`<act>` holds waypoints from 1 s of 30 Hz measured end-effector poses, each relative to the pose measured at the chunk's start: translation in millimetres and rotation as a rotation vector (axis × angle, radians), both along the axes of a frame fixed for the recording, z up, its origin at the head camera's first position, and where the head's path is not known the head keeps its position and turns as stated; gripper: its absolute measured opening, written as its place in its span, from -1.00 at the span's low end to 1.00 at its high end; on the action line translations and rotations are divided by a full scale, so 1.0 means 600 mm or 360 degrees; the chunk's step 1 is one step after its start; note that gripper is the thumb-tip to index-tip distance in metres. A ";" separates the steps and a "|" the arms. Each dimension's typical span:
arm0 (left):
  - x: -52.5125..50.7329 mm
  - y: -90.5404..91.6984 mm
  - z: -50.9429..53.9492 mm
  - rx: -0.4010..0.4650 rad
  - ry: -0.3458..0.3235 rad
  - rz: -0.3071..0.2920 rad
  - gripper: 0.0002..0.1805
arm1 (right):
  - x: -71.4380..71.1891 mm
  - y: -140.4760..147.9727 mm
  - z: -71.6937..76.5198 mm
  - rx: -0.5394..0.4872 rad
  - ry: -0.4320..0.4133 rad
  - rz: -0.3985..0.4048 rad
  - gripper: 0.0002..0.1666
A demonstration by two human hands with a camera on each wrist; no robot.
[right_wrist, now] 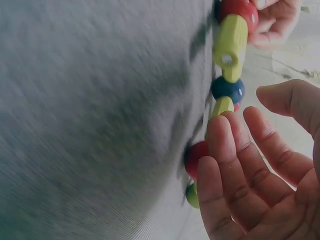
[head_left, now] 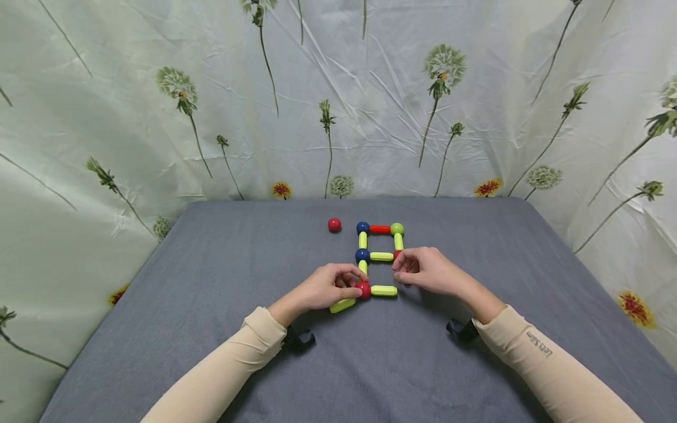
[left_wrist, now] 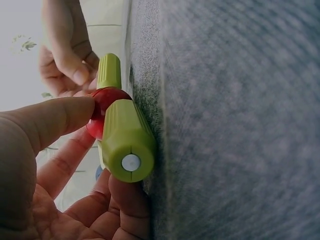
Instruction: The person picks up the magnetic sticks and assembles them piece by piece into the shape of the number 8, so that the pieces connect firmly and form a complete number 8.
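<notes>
In the head view, my left hand (head_left: pixel 325 286) pinches a red ball (head_left: pixel 363 289) between thumb and fingers. From that ball, one yellow-green magnetic rod (head_left: pixel 384 291) points right, and another rod (head_left: pixel 342 305) sticks out to the lower left; its end shows a silvery tip in the left wrist view. A third rod (head_left: pixel 362 267) links it to a blue ball (head_left: pixel 362 255). My right hand (head_left: pixel 428 271) hovers near the right side with fingers loosely bent, nothing in them. They partly hide a second red ball (right_wrist: pixel 196 159).
Beyond the hands, a closed square continues with another blue ball (head_left: pixel 362 227), a red rod (head_left: pixel 379 229) and a green ball (head_left: pixel 397 229). A loose red ball (head_left: pixel 334 224) lies to its left. Grey cloth (head_left: pixel 238 252) covers the table; a floral curtain (head_left: pixel 370 117) hangs behind.
</notes>
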State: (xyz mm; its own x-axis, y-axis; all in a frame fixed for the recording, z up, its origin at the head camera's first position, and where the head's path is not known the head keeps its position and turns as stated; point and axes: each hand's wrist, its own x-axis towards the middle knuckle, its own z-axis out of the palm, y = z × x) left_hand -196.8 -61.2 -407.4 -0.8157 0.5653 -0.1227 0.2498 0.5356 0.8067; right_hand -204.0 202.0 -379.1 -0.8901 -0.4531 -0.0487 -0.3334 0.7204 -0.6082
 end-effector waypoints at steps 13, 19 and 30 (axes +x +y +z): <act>-0.002 -0.001 -0.003 0.0022 -0.0013 -0.0004 -0.73 | -0.077 -0.006 0.039 -0.0128 -0.0033 -0.0135 -0.72; -0.002 -0.002 -0.008 0.0043 -0.0018 0.0003 -0.74 | -0.111 -0.031 0.042 -0.0106 -0.0079 -0.0149 -0.63; -0.002 -0.002 -0.008 0.0054 -0.0021 0.0004 -0.74 | -0.160 -0.086 0.032 -0.0235 -0.0250 -0.0140 -0.62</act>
